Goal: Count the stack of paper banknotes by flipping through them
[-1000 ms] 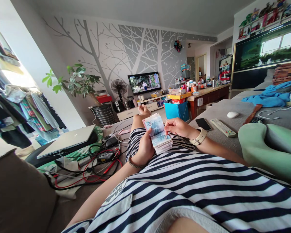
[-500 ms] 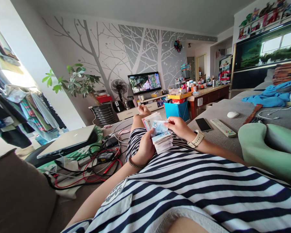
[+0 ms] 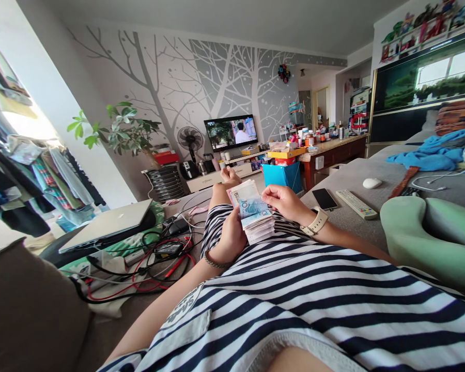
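A folded stack of banknotes point(image 3: 260, 228) rests over my lap, gripped by my left hand point(image 3: 232, 232) with the thumb on top. Its blue upper notes show printed numbers, and paler and pinkish notes stand out behind them. My right hand point(image 3: 282, 200) is closed in a pinch at the right edge of a blue banknote point(image 3: 251, 204), which lies against the stack. Its other fingers are curled. A pale watch point(image 3: 315, 222) is on my right wrist, and a braided bracelet point(image 3: 216, 261) circles the left one.
To my right on the sofa lie a phone point(image 3: 324, 199), a remote control point(image 3: 356, 204), a white mouse point(image 3: 372, 183) and a green neck pillow point(image 3: 430, 243). On my left are a closed laptop point(image 3: 108, 222) and tangled cables point(image 3: 151, 274). A blue box point(image 3: 282, 178) stands beyond my legs.
The blue note at my right hand, bent across the stack before, now lies flatter against it with more of its face showing. My right hand has shifted only slightly.
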`<state>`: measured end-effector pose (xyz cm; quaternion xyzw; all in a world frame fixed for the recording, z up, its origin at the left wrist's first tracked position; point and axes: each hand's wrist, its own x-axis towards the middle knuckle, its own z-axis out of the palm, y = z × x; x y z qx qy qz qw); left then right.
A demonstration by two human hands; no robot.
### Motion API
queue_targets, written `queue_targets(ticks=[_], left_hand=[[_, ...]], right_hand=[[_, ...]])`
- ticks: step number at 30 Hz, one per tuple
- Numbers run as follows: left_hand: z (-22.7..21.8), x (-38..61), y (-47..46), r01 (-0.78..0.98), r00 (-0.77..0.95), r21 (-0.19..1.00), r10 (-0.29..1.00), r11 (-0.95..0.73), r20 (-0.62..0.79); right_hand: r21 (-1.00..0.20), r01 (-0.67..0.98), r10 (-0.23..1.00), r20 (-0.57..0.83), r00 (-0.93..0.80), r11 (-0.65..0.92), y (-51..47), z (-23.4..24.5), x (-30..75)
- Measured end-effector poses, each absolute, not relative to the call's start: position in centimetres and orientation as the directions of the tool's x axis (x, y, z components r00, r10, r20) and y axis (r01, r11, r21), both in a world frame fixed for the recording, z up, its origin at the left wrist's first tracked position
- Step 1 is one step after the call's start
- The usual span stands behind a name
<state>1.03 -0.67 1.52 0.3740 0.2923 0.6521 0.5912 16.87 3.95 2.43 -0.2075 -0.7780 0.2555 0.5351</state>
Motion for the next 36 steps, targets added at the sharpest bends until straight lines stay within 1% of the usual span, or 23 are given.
queue_targets(ticks=[8,13,32,36], left_hand=[[2.02,1.39,-1.20,-0.569,-0.080,0.810,0.990,-0.140,0.115],[2.09,1.37,-1.25,-0.566,-0.074,0.813,0.990,-0.140,0.118],[1.90,1.46,-1.22,-0.582,-0.106,0.797,0.987,-0.160,0.122],[1.59,1.18,-0.84,-0.553,-0.081,0.819,0.988,-0.154,0.131]], right_hand=[[-0.629,0.057,0.601,0.707,-0.372,0.775,3.70,2.62,17.10],[-0.636,0.047,0.599,0.695,-0.397,0.770,3.64,2.62,17.23],[-0.628,0.058,0.593,0.696,-0.406,0.776,3.90,2.57,17.30],[-0.621,0.068,0.592,0.700,-0.400,0.781,4.01,2.52,17.35]])
